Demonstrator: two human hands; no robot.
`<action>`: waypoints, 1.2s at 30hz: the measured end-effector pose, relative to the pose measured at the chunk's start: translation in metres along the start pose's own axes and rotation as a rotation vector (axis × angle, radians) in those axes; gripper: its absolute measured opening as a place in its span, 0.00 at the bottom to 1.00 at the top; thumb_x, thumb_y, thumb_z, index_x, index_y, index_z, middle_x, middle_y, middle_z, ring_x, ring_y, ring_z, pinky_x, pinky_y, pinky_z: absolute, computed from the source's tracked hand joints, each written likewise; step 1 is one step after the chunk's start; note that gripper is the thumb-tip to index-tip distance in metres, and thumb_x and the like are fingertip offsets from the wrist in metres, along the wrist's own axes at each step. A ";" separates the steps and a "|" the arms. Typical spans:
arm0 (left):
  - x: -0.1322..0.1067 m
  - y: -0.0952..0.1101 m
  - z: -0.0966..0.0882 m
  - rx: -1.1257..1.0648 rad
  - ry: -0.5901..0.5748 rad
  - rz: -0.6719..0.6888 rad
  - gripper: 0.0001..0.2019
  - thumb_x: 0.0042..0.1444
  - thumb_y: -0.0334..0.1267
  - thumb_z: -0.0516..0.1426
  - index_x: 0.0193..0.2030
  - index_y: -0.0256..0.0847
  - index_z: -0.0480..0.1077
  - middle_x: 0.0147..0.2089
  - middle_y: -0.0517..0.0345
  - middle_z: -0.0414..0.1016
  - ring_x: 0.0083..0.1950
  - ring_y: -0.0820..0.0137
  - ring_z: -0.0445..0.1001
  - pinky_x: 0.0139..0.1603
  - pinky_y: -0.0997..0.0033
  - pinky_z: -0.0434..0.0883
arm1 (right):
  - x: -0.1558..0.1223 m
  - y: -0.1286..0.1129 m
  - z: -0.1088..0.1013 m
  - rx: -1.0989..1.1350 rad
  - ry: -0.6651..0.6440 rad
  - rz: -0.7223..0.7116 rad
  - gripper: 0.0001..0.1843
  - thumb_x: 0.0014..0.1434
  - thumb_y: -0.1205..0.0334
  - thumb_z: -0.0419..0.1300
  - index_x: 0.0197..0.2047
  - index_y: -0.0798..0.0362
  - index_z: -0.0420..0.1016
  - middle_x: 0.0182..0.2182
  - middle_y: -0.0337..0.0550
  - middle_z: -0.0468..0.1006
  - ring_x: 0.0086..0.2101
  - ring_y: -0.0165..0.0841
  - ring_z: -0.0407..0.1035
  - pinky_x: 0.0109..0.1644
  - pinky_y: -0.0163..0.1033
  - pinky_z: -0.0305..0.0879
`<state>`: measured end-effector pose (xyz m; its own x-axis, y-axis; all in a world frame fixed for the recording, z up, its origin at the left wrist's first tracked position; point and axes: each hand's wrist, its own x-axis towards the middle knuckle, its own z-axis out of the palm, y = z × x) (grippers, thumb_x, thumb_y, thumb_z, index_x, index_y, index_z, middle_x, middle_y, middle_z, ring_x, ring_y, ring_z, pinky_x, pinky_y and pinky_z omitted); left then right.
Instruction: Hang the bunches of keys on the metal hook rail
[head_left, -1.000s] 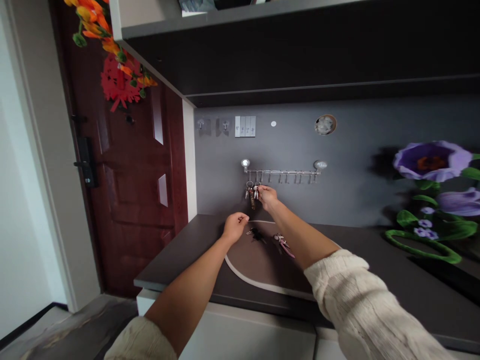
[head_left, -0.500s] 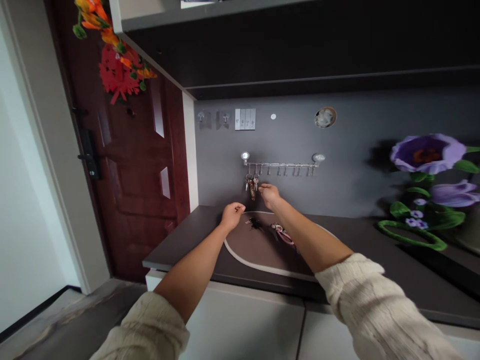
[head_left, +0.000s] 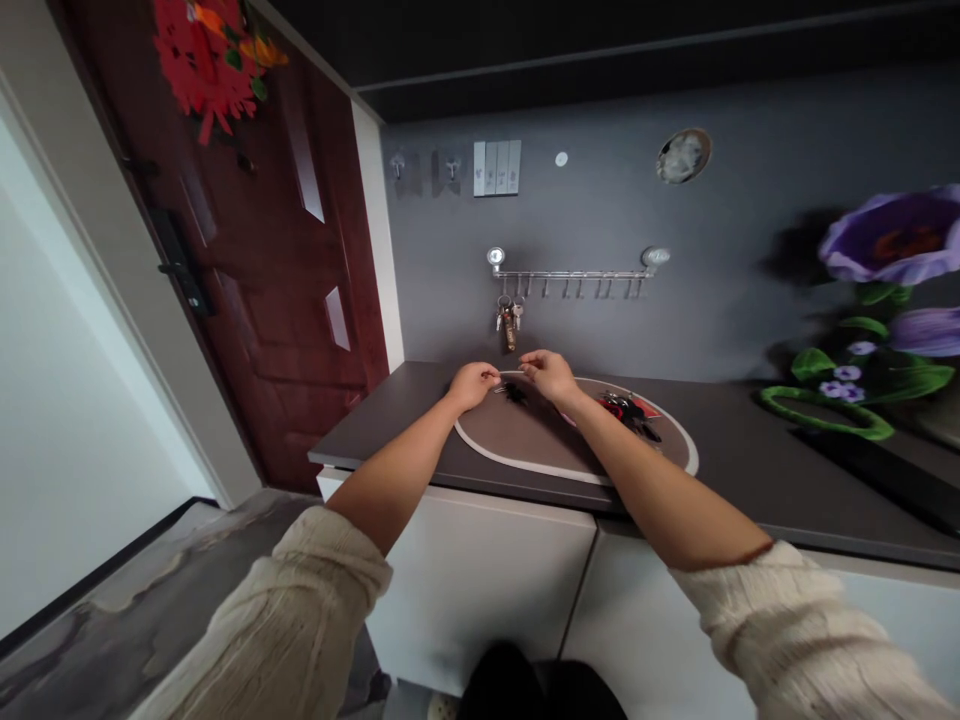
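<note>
Head view: left hand (head_left: pixel 471 384) and right hand (head_left: pixel 550 372) both pinched narrow above dark key bunch (head_left: pixel 514 393) on oval mat (head_left: pixel 540 450), counter (head_left: pixel 375 440); whether either grips it, unclear. Keys likely light, stiff, jangly; take by ring.

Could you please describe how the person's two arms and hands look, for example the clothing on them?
Both arms wear a cream, chunky ribbed knit sweater. The left sleeve and the right sleeve are pushed up toward the elbows, so both forearms are bare. The left hand and the right hand are bare too: no gloves. Any rings are too small to tell, and no watch shows.
</note>
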<state>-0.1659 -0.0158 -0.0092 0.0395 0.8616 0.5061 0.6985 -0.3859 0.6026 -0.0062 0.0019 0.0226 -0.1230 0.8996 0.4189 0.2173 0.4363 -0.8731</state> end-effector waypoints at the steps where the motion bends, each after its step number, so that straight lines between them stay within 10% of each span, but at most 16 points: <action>1: 0.000 0.000 0.000 0.037 -0.018 0.012 0.09 0.47 0.35 0.54 0.34 0.36 0.73 0.30 0.56 0.73 0.30 0.74 0.66 0.33 0.75 0.62 | -0.003 0.003 -0.001 -0.071 -0.006 -0.025 0.07 0.41 0.75 0.59 0.24 0.54 0.72 0.20 0.36 0.72 0.25 0.25 0.64 0.37 0.32 0.61; 10: 0.001 0.001 0.000 0.279 -0.162 0.135 0.11 0.47 0.41 0.55 0.34 0.40 0.74 0.31 0.54 0.72 0.33 0.70 0.66 0.35 0.73 0.61 | -0.008 0.015 -0.006 -0.363 -0.107 -0.148 0.10 0.39 0.77 0.60 0.20 0.52 0.73 0.22 0.38 0.75 0.30 0.31 0.67 0.40 0.33 0.58; 36: 0.004 0.013 0.003 0.224 0.012 0.102 0.09 0.51 0.33 0.50 0.32 0.38 0.71 0.35 0.53 0.71 0.39 0.69 0.66 0.42 0.71 0.61 | -0.014 0.006 -0.006 -0.686 -0.154 -0.208 0.11 0.48 0.71 0.54 0.35 0.55 0.75 0.34 0.47 0.76 0.36 0.34 0.69 0.41 0.35 0.60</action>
<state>-0.1546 -0.0160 -0.0015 0.1102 0.8173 0.5656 0.8322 -0.3870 0.3970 0.0026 -0.0079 0.0132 -0.3521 0.8064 0.4752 0.7257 0.5558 -0.4055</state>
